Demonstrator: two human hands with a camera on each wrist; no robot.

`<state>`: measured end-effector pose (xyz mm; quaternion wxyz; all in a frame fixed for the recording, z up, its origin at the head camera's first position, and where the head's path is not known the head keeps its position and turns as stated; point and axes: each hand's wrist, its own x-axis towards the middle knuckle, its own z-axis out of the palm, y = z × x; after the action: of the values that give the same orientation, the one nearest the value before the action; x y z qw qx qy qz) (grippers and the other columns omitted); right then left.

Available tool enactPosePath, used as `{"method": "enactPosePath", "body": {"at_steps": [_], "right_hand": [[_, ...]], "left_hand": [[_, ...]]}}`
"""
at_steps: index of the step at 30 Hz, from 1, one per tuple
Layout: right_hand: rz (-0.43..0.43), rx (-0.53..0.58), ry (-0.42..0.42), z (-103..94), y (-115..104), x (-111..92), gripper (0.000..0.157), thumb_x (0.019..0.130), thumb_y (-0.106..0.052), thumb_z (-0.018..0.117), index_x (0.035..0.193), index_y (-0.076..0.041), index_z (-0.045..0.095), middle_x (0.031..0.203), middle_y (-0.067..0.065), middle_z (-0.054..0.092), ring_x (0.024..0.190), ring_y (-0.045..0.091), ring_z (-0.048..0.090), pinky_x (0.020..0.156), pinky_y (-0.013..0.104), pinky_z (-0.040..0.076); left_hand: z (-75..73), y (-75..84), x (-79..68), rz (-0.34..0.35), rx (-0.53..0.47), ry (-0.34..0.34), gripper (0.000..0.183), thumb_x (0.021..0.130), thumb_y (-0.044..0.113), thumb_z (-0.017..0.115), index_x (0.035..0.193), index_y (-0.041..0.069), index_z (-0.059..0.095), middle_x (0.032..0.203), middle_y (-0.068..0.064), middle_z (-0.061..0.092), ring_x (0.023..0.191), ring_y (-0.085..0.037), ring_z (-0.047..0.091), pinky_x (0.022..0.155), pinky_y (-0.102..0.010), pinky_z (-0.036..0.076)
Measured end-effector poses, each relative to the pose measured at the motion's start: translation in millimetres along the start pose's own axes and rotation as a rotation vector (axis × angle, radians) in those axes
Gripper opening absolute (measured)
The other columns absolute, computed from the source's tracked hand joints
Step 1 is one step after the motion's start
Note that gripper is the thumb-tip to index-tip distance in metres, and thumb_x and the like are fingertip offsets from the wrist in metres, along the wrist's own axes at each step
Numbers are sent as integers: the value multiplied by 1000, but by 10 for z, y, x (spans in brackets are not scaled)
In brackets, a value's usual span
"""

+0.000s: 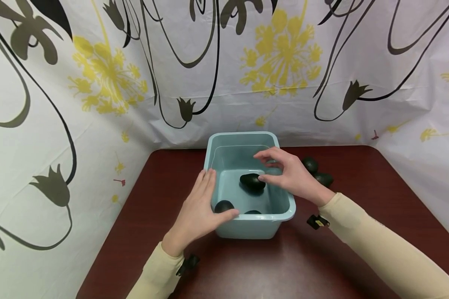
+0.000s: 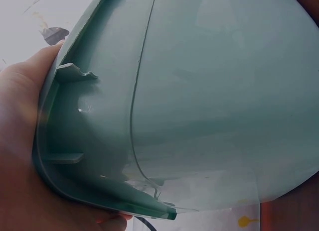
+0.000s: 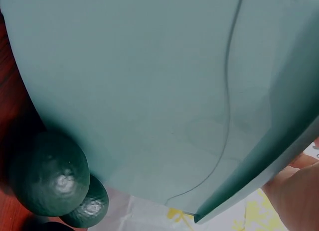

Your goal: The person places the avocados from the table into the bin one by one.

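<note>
A light blue plastic bin (image 1: pixel 247 228) holds dark green avocados. One avocado (image 1: pixel 250 182) is near the bin's middle, a second avocado (image 1: pixel 223 206) lies in the near left corner, and part of a third avocado (image 1: pixel 252 212) shows behind the front rim. My left hand (image 1: pixel 198 211) rests on the near left corner, fingers straight along the side rim and thumb on the front rim. Over the right side of the bin is my right hand (image 1: pixel 289 174), its fingers spread from the thumb, whose tip overlaps the middle avocado's edge.
Beside the bin on the right, avocados (image 1: pixel 309 165) sit on the dark red-brown table (image 1: pixel 153 207); the right wrist view shows them close against the bin's outer wall. Patterned white cloth (image 1: pixel 228 83) hangs behind the table and along both sides.
</note>
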<state>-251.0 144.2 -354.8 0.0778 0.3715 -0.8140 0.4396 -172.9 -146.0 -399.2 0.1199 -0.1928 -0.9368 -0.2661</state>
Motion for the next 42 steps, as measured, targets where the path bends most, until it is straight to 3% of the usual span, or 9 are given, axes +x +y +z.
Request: {"method": "enactPosePath", "body": {"at_steps": [6, 13, 24, 29, 33, 42], "right_hand": [[-3, -33, 12, -32, 160, -51, 53, 87, -17, 81, 135, -29, 59, 128, -10, 57, 116, 9, 56, 98, 38, 50], [0, -72, 31, -123, 151, -168, 50, 90, -28, 78, 136, -35, 58, 130, -13, 57, 119, 7, 56, 97, 30, 50], [33, -111, 115, -310, 161, -342, 50, 92, -18, 76, 137, -33, 58, 130, -13, 57, 115, 19, 61, 96, 29, 50], [38, -96, 162, -382, 47, -403, 51, 91, -5, 75, 137, -22, 59, 129, -5, 59, 116, 22, 59, 95, 32, 50], [66, -104, 186, -428, -8, -472, 50, 92, -3, 73, 138, -13, 58, 130, 2, 60, 116, 24, 58, 95, 25, 49], [160, -140, 186, -479, 80, -600, 51, 94, -10, 72, 141, -18, 54, 132, 0, 58, 118, 26, 58, 94, 28, 49]], "left_hand": [[-2, 3, -4, -8, -10, -2, 117, 79, 85, 54, 162, 10, 17, 168, 3, 9, 154, -20, 5, 115, -49, 28], [5, 12, -1, -14, -12, -3, 118, 79, 85, 54, 162, 10, 17, 168, 3, 9, 154, -20, 5, 116, -49, 28], [6, 12, -5, -15, -22, 0, 116, 79, 85, 54, 162, 13, 16, 167, 6, 8, 154, -20, 5, 115, -50, 29], [18, 15, -15, -16, -19, 7, 116, 79, 84, 55, 162, 12, 18, 167, 5, 9, 154, -20, 6, 116, -49, 28], [28, 14, -23, -19, -22, 7, 115, 80, 82, 58, 162, 12, 18, 167, 5, 10, 154, -19, 6, 116, -49, 27], [28, 8, -20, -17, -14, 7, 114, 80, 84, 55, 162, 17, 14, 167, 6, 9, 154, -19, 6, 116, -50, 28]]}}
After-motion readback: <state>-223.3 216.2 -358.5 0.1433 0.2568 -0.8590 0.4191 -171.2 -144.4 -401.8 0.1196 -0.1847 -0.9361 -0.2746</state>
